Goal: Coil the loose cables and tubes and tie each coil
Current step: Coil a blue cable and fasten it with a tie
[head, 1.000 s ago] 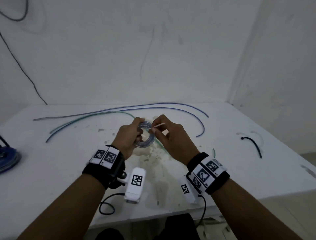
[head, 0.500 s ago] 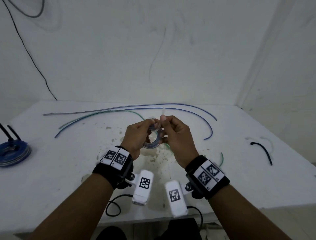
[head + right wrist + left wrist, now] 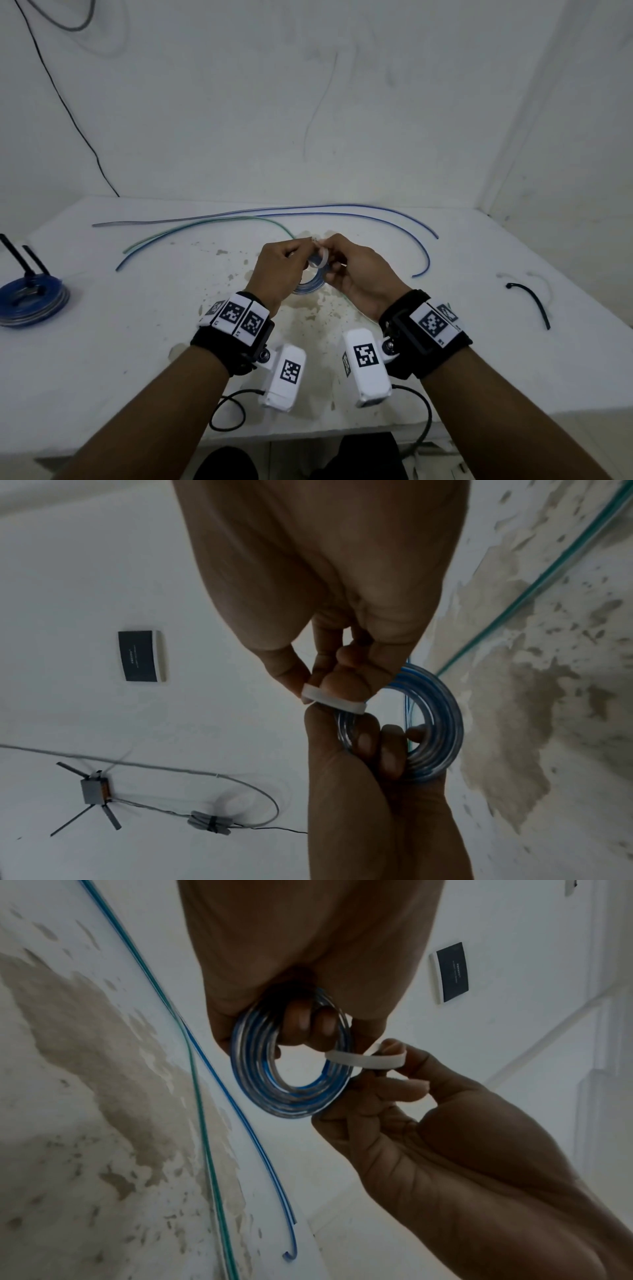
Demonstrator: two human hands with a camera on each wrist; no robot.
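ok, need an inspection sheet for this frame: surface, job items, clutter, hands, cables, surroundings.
Surface: white table, stained and flaked in the middle.
Job's things: small coil of clear-blue tube held above the table; white tie strip looped round its turns. A finished blue coil lies at far left with black ties on it.
Clutter: short black piece at right.
Grippers: left hand grips the coil with fingers through it; right hand pinches the strip.
Cables: loose blue tubes and a green tube lie uncoiled behind the hands.
Surroundings: white walls, a black wire running down the wall.
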